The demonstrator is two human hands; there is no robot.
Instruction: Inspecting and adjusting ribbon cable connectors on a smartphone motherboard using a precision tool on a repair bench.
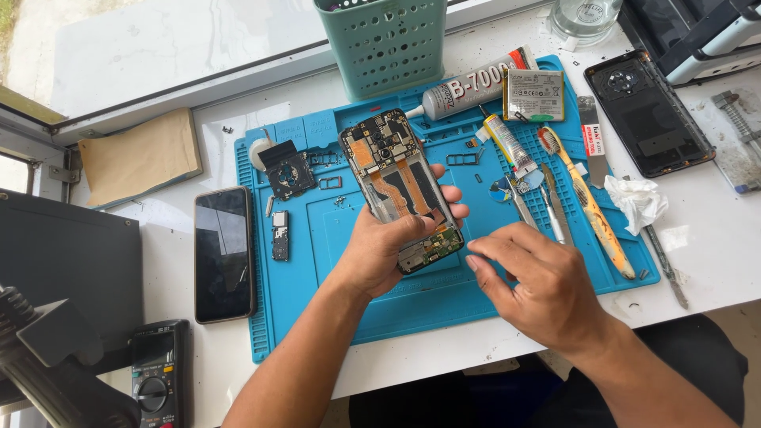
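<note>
My left hand (379,252) grips an opened smartphone (399,186) with its back off, tilted above the blue work mat (317,261); circuit boards and an orange flex cable show inside. My right hand (533,279) hovers just right of the phone's lower end, fingers pinched together near the bottom board. Whether a small part sits between those fingertips cannot be told.
On the mat lie a glue tube (468,85), a battery (533,95), a toothbrush (583,198), tweezers (552,208) and a camera cover (285,170). A dark phone (223,254) lies left, a back cover (648,112) right, a teal basket (384,43) behind, a multimeter (158,372) front left.
</note>
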